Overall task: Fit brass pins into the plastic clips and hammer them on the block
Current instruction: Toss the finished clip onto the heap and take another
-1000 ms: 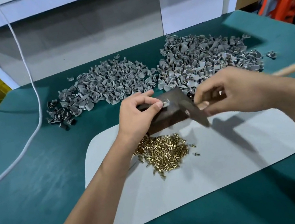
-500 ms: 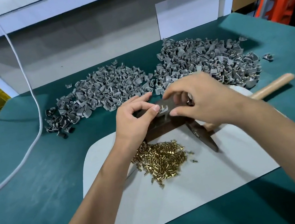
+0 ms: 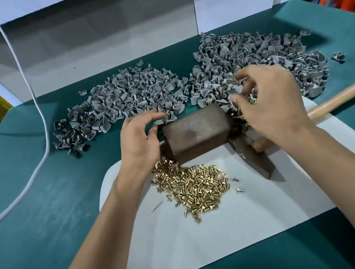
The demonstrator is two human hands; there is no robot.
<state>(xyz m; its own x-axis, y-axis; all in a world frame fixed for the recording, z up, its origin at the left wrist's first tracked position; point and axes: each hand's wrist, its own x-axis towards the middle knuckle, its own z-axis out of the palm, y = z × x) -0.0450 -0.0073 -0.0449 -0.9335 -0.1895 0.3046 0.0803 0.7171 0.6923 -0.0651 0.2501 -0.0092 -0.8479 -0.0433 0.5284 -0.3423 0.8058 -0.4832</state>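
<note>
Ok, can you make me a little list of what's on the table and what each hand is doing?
Block: rusty metal block, on the white mat
Pins: brass pins heaped in front of the block
Clips: grey plastic clips, left pile and right pile behind the block
Hammer: hammer lying on the mat, nobody holding it
Left hand: left hand fingers curled by the block's left end
Right hand: right hand reaching into the right pile; what it holds is unclear
</note>
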